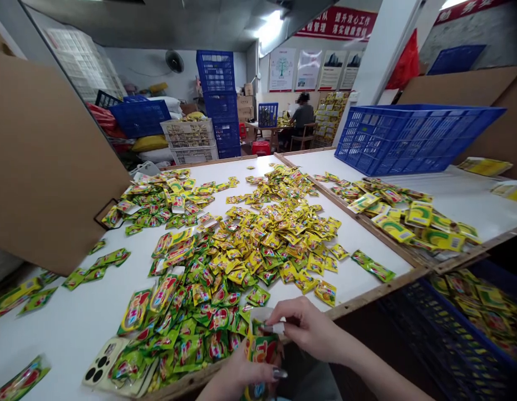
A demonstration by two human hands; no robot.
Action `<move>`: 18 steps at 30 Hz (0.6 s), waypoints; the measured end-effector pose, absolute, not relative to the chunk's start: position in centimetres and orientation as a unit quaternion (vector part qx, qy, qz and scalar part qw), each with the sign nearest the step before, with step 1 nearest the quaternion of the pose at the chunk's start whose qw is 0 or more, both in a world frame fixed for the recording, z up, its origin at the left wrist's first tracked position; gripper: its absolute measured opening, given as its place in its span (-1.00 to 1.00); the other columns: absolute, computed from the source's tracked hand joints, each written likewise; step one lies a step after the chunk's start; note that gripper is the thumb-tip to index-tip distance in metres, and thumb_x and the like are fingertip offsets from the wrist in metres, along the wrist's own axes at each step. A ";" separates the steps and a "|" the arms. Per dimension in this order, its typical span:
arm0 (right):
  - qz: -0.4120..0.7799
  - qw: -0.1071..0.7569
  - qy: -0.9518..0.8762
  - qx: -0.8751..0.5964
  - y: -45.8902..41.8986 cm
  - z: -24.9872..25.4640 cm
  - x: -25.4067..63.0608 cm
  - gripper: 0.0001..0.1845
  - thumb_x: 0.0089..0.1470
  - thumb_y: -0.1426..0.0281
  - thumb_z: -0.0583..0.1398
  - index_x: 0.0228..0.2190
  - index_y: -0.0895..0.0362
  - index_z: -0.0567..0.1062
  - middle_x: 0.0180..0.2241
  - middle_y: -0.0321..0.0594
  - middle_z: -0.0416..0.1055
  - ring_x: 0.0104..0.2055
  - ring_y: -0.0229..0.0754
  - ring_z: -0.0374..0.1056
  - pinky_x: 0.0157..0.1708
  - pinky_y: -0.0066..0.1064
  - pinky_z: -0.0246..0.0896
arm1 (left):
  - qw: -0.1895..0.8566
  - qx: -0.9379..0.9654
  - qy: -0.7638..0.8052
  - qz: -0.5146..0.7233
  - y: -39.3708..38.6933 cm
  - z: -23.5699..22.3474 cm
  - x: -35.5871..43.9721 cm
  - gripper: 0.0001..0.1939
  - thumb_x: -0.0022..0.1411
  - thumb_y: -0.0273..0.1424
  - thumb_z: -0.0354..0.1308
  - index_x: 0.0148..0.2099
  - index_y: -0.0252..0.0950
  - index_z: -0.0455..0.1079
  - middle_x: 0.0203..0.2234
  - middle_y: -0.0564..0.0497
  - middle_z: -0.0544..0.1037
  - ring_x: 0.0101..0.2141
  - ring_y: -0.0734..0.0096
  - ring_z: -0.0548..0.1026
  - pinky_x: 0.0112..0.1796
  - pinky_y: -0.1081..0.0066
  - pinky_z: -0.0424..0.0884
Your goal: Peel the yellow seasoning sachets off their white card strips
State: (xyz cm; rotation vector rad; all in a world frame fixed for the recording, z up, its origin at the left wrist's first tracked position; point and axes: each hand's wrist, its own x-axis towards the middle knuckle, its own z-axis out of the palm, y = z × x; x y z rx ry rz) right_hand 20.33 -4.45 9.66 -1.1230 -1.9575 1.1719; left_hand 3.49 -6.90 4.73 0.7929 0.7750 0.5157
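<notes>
Bag (262, 350) is pinched in the left hand (238, 374); its open top should stay wide. The right hand (314, 332) is there, grip hard to tell.

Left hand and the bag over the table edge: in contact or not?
Touching. The head view shows the thumb of the left hand lying across the front of the bag.

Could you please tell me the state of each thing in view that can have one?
Printed pouch: open at the top, held in the left hand.
Right hand: at the pouch's mouth, grip unclear.
Phone: camera side up, partly covered by packets.
Ceiling light: on.
Wall fan: running or not, cannot tell.
Blue crates at the back: stacked.
</notes>
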 end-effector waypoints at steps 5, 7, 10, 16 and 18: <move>0.508 0.155 -0.773 -0.347 -4.9 10.9 21.8 -0.74 0.08 0.48 0.02 -0.32 0.16 0.51 -0.45 -0.27 0.43 -0.57 -0.36 0.27 -0.54 -0.58 0.14 | 0.817 0.399 0.376 0.178 -6.8 4.4 3.4 -0.83 -0.32 -0.44 0.18 -0.57 -0.34 0.26 -0.69 0.12 0.31 -0.62 0.53 0.25 -0.57 0.50 0.13; 0.520 0.155 -0.759 -0.360 -5.6 10.2 21.6 -0.78 0.02 0.46 0.09 -0.30 0.15 0.50 -0.38 -0.24 0.43 -0.54 -0.35 0.28 -0.55 -0.59 0.14 | 0.814 0.412 0.365 0.185 -7.0 3.9 3.8 -0.78 -0.36 -0.49 0.20 -0.54 -0.33 0.26 -0.66 0.15 0.30 -0.59 0.55 0.24 -0.53 0.50 0.14; 0.536 0.163 -0.726 -0.399 -6.6 8.4 21.7 -0.80 -0.07 0.52 0.10 -0.39 0.17 0.51 -0.41 -0.24 0.41 -0.57 -0.34 0.27 -0.61 -0.58 0.14 | 0.817 0.440 0.302 0.219 -7.3 3.3 4.6 -0.57 -0.36 -0.46 0.31 -0.32 -0.33 0.31 -0.53 0.13 0.39 -0.48 0.48 0.34 -0.41 0.47 0.24; 0.213 0.378 -0.632 -0.642 -1.8 9.8 31.2 -0.83 -0.14 0.35 0.12 -0.49 0.13 0.50 -0.50 -0.23 0.44 -0.50 -0.20 0.34 -0.50 -0.41 0.24 | 0.606 0.634 0.384 0.289 -4.6 4.6 3.2 -0.28 0.08 -0.29 0.14 0.23 -0.17 -0.07 0.19 -0.12 0.14 0.16 0.20 0.11 0.14 0.15 -0.01; 0.123 0.404 -0.559 -0.714 1.3 11.7 36.3 -0.69 -0.09 0.35 0.05 -0.31 0.21 0.46 -0.63 -0.25 0.35 -0.64 -0.19 0.23 -0.61 -0.38 0.15 | 0.384 0.746 0.467 0.279 -2.1 4.5 1.8 -0.46 0.17 -0.40 0.00 0.20 -0.16 0.05 0.19 -0.07 0.16 0.21 0.18 -0.02 0.16 0.06 -0.11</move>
